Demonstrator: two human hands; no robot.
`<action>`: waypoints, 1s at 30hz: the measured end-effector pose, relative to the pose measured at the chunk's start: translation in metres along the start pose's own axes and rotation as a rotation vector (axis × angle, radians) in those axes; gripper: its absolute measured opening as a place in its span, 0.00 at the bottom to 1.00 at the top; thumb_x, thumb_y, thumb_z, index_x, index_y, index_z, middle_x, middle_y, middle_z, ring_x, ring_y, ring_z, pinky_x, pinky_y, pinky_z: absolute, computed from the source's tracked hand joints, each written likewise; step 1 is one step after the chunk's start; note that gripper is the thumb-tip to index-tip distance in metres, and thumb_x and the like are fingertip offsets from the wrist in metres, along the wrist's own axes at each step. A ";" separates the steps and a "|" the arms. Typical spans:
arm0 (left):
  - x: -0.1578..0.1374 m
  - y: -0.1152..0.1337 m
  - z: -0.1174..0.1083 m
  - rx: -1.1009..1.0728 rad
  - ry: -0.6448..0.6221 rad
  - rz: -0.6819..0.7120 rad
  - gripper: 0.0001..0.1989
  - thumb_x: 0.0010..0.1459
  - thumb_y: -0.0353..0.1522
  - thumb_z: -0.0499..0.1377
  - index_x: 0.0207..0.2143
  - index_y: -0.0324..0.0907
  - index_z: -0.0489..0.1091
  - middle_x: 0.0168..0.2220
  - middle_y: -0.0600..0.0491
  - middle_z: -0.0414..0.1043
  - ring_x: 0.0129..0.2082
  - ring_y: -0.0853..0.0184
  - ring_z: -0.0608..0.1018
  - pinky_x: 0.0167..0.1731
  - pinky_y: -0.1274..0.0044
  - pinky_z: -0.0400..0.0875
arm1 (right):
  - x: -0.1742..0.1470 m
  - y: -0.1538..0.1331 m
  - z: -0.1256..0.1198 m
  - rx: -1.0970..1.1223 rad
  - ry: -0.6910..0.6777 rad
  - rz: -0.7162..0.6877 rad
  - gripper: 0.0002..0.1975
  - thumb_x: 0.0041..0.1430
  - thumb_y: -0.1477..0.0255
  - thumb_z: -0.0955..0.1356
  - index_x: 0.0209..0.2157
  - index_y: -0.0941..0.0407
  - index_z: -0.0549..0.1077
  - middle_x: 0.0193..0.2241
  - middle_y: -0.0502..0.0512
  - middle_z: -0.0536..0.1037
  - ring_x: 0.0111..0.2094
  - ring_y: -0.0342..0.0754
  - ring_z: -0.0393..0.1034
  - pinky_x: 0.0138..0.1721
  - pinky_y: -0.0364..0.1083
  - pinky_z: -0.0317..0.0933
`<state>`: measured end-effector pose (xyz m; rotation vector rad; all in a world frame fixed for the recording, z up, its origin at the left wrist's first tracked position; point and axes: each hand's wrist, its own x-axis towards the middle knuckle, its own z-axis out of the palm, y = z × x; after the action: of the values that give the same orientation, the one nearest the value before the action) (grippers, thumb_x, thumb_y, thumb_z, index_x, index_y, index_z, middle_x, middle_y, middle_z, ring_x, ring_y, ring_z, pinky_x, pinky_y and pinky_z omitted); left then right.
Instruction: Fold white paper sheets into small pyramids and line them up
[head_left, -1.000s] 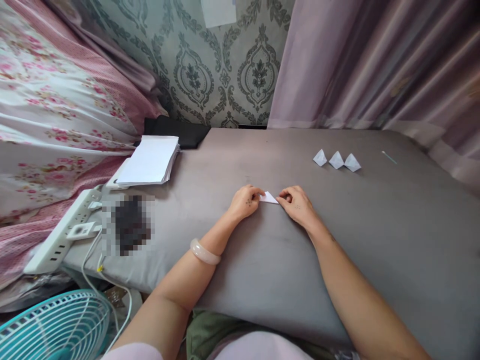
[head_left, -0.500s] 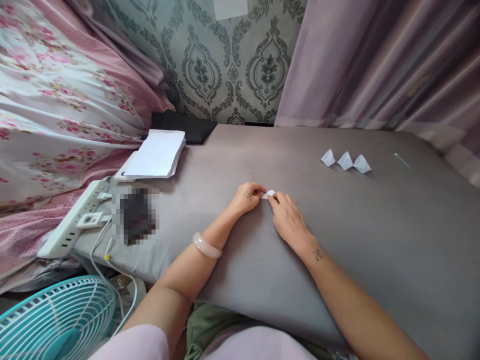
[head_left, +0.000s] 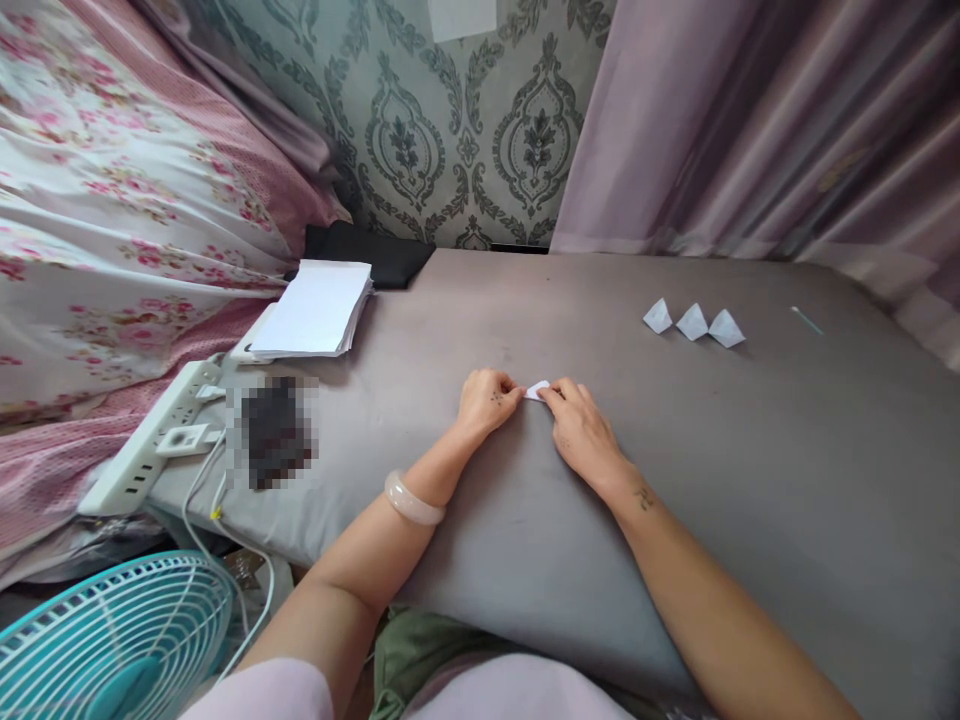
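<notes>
Between my hands, low over the grey cloth surface (head_left: 480, 310), is a small folded piece of white paper (head_left: 536, 390). My left hand (head_left: 489, 400) pinches its left end, the fingers closed together. On the other side, my right hand (head_left: 585, 425) grips the paper's right end between thumb and fingers. The fingers cover part of the paper, so its full shape is hidden. Farther back on the right stand three folded white paper pieces (head_left: 692, 322) in a row, with pointed tops.
A stack of white paper (head_left: 311, 310) lies at the back left, near a black flat item (head_left: 367, 255). Along the left edge are a white power strip (head_left: 150, 440), cables and a blurred dark object (head_left: 276, 432). A turquoise fan (head_left: 120, 640) stands lower left. A thin stick (head_left: 808, 320) lies right.
My hands have drawn slightly apart, and more of the folded paper shows between them. The left hand has turned a little, with its fingers now closed on the paper's end.
</notes>
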<state>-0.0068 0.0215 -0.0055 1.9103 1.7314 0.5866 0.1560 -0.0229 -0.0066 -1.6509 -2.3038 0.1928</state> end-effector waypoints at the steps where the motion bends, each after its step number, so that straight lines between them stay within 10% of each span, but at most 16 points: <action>1: 0.000 0.000 0.002 0.030 0.008 0.000 0.11 0.54 0.37 0.59 0.29 0.40 0.77 0.27 0.49 0.75 0.32 0.64 0.74 0.35 0.74 0.67 | -0.001 -0.001 -0.001 -0.001 0.001 -0.003 0.22 0.61 0.82 0.55 0.49 0.53 0.70 0.46 0.59 0.71 0.45 0.53 0.61 0.35 0.47 0.57; 19: -0.005 0.007 0.002 0.052 -0.052 0.039 0.09 0.57 0.38 0.58 0.36 0.43 0.74 0.42 0.47 0.70 0.48 0.57 0.69 0.49 0.64 0.59 | 0.006 0.004 0.003 0.210 0.145 0.039 0.12 0.58 0.72 0.63 0.38 0.54 0.78 0.40 0.57 0.74 0.43 0.51 0.66 0.44 0.48 0.62; 30: -0.003 -0.001 -0.004 -0.142 -0.127 0.187 0.05 0.54 0.33 0.61 0.31 0.40 0.72 0.31 0.54 0.72 0.34 0.67 0.71 0.42 0.72 0.61 | 0.017 0.028 0.009 0.535 0.146 0.152 0.15 0.54 0.69 0.67 0.45 0.56 0.73 0.40 0.57 0.74 0.35 0.47 0.70 0.40 0.47 0.64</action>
<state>-0.0103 0.0190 -0.0027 1.9753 1.4053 0.6246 0.1737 0.0028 -0.0206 -1.4941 -1.8078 0.6371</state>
